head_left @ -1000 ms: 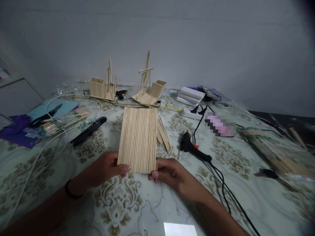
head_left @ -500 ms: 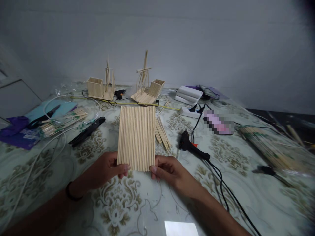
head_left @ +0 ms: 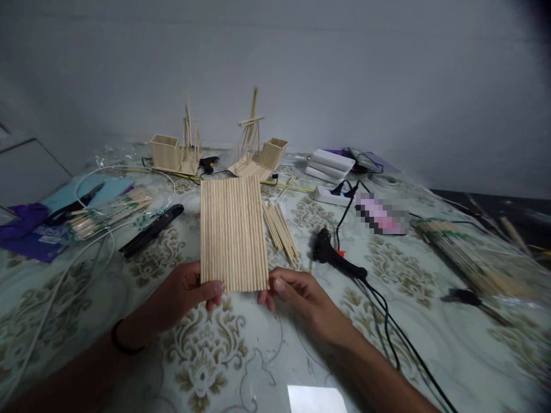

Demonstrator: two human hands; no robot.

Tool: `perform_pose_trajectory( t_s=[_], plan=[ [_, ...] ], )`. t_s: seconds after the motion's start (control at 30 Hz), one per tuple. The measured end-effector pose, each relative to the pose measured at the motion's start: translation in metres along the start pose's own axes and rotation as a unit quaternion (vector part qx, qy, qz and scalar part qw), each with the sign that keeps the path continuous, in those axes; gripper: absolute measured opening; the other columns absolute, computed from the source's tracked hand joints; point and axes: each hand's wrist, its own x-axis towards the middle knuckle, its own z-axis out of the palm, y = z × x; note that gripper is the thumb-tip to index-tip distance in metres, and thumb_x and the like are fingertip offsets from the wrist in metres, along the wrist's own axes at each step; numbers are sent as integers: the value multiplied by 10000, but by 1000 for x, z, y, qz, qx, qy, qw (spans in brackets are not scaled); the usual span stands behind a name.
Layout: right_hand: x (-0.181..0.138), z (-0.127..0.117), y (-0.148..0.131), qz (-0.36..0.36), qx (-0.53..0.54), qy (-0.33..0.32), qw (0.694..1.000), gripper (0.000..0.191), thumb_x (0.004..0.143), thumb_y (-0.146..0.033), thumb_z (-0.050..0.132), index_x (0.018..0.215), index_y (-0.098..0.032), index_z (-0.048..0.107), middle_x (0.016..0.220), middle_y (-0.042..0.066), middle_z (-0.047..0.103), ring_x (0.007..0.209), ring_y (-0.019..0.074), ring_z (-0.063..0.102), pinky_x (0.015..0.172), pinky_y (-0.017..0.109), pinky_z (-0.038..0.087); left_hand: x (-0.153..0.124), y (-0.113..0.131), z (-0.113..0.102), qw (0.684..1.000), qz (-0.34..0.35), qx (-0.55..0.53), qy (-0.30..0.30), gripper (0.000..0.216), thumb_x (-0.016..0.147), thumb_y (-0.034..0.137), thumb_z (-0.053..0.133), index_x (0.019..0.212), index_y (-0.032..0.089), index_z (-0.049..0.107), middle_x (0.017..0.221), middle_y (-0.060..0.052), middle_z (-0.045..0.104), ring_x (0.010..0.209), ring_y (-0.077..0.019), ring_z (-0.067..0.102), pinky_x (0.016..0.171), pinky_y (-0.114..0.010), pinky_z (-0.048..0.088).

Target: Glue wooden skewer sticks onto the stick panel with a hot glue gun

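Note:
A flat rectangular panel of thin wooden sticks (head_left: 233,232), laid side by side, is held up above the table and tilted slightly left. My left hand (head_left: 196,289) pinches its lower left corner, thumb in front and fingers behind. At the lower right corner is my right hand (head_left: 295,295), its curled fingers against the edge and partly under it. Its thumb lies beside the panel, not over its face. Behind the panel, loose wooden sticks (head_left: 279,232) lie on the table. A black glue gun (head_left: 338,255) rests to the right of them.
Two stick models with open boxes (head_left: 166,154) (head_left: 273,154) stand at the back by the wall. A black cutter-like tool (head_left: 152,230) and bagged sticks (head_left: 112,215) lie left. A white power strip (head_left: 331,196), cables and another stick pack (head_left: 469,261) are to the right.
The panel has shifted a little left and up and tilted to the left. My right thumb has come off its front face to beside the edge.

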Motion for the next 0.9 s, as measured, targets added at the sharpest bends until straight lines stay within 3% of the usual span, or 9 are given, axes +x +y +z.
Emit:
perform_pose_trajectory(
  t_s=[0.17, 0.3, 0.47, 0.53, 0.6, 0.7, 0.77, 0.8, 0.9],
  plan=[
    [-1, 1, -3, 7, 44, -4, 999, 293, 1006, -481, 727, 916, -205, 766, 845, 36, 743, 722, 160, 605, 733, 318, 466, -2, 6, -3, 1000, 16, -1, -11, 293, 953, 404, 697, 767, 178, 685, 682, -6, 717, 626, -144, 650, 642, -259, 519],
    [-1, 6, 1, 21, 44, -24, 999, 299, 1004, -487, 721, 901, -207, 746, 818, 25, 723, 705, 157, 609, 694, 305, 476, -6, 4, -1, 999, 28, 1, -40, 345, 969, 472, 654, 859, 175, 791, 893, -80, 811, 864, -230, 744, 818, -327, 579],
    [0, 3, -8, 7, -122, -8, 992, 374, 1020, -517, 658, 802, -220, 721, 722, 20, 706, 681, 184, 627, 687, 324, 488, -5, -5, 10, 983, 9, -172, -55, 292, 994, 398, 664, 1166, 199, 792, 1124, -98, 836, 1006, -282, 784, 872, -388, 624],
    [-1, -16, -11, -18, -221, 53, 974, 349, 1036, -492, 612, 836, -232, 731, 799, 48, 760, 773, 229, 688, 761, 363, 531, -2, -7, 11, 971, 8, -235, -44, 277, 981, 359, 684, 1202, 217, 772, 1149, -92, 839, 1047, -312, 801, 840, -400, 634],
    [-3, -48, -10, -43, -309, 171, 935, 308, 1037, -479, 564, 998, -238, 752, 1052, 100, 804, 981, 285, 727, 914, 431, 548, 2, -8, 10, 962, 5, -271, -43, 252, 961, 353, 710, 1163, 216, 768, 1148, -102, 845, 1086, -344, 806, 839, -415, 632],
    [-8, -105, 3, 0, -465, 304, 831, 359, 934, -424, 626, 1184, -195, 743, 1238, 185, 761, 1138, 367, 696, 1034, 550, 515, 5, -8, 5, 956, -12, -288, -57, 217, 947, 375, 718, 1032, 182, 771, 1141, -159, 849, 1089, -363, 807, 897, -461, 611],
    [-13, -136, 13, 60, -531, 315, 784, 422, 847, -407, 706, 1176, -150, 759, 1188, 228, 770, 1189, 424, 681, 1056, 593, 494, 4, -6, 2, 956, -26, -285, -62, 234, 951, 390, 706, 1005, 172, 773, 1156, -186, 845, 1086, -356, 807, 927, -476, 597],
    [-15, -146, 17, 91, -531, 312, 782, 456, 828, -423, 731, 1184, -140, 766, 1171, 233, 774, 1138, 414, 708, 1003, 556, 533, 4, -5, 1, 957, -29, -283, -65, 250, 949, 401, 704, 1019, 173, 777, 1182, -191, 839, 1088, -352, 806, 931, -475, 593],
    [-18, -161, 23, 144, -481, 286, 816, 460, 823, -473, 749, 1157, -159, 786, 1043, 174, 818, 865, 329, 772, 800, 450, 592, 2, 1, -1, 960, -33, -269, -78, 321, 935, 453, 712, 1095, 186, 789, 1266, -194, 815, 1112, -351, 797, 922, -457, 592]
  ],
)
